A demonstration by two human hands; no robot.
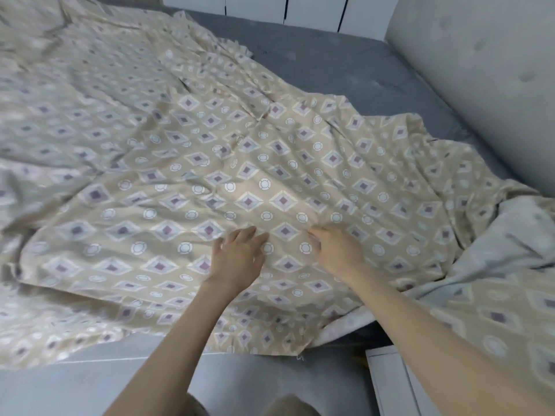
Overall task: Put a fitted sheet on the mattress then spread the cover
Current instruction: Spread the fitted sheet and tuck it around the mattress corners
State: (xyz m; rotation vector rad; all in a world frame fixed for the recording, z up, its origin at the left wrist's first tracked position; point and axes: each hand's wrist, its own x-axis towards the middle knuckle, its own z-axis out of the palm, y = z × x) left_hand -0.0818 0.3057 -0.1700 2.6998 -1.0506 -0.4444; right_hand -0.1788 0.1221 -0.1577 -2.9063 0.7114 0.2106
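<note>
A beige cover (186, 139) printed with purple diamonds and white rings lies rumpled over most of the bed. The dark grey mattress surface (345, 64) shows bare at the far right, beside the headboard. My left hand (237, 259) rests on the cover near the bed's front edge, fingers spread and straight. My right hand (339, 250) lies on the cover just to its right, fingers extended forward; the fabric bunches into small folds at its fingertips. A bunched part of the cover (495, 265) with its pale underside showing sits at the right.
A padded light grey headboard (480, 70) rises at the right. White cabinet doors (285, 7) stand behind the bed. The bed's grey side panel (90, 382) is in front of me, and a white piece of furniture (387, 382) stands at the lower right.
</note>
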